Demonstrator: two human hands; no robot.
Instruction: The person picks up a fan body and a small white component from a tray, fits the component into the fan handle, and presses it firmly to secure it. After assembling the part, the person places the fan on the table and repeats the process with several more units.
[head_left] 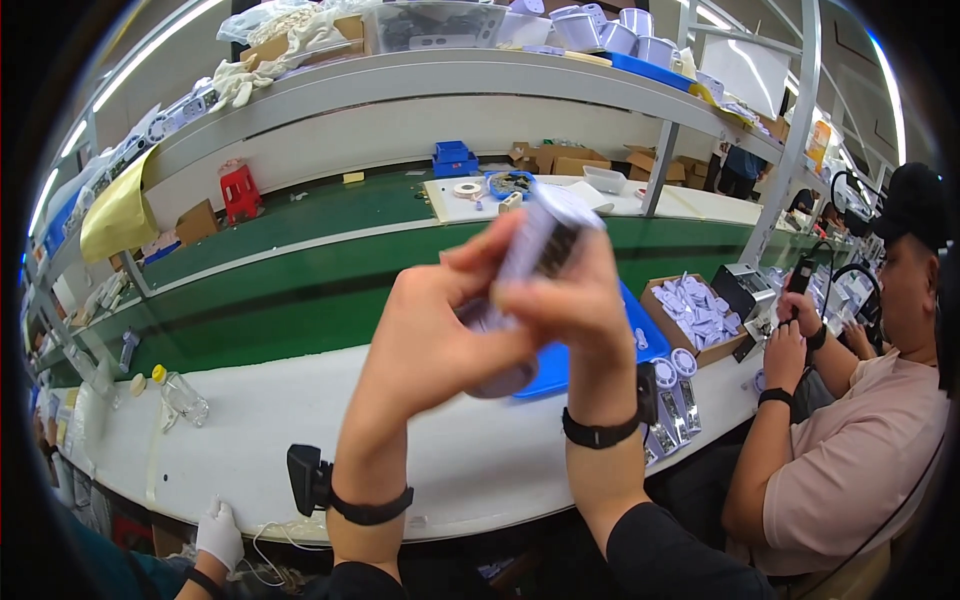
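Both hands are raised over the white table [250, 440], holding a lavender plastic device housing [545, 225] with a dark inner part; motion blurs it. My right hand [585, 290] is closed around its upper part, with the thumb across the front. My left hand [430, 320] grips it from the left and below, near a rounded lavender end [500, 380]. Behind my right wrist lies a blue tray [552, 372] with a small lavender piece in it. Several similar lavender devices [688, 400] with round heads and exposed inner parts lie right of that wrist.
A carton of lavender parts [695, 310] stands at the right, beside a co-worker [850, 430] holding a dark tool. At left are a clear bottle with a yellow cap [180, 395] and another person's gloved hand [220, 535]. A green conveyor belt [300, 310] runs behind, under a loaded shelf [450, 65].
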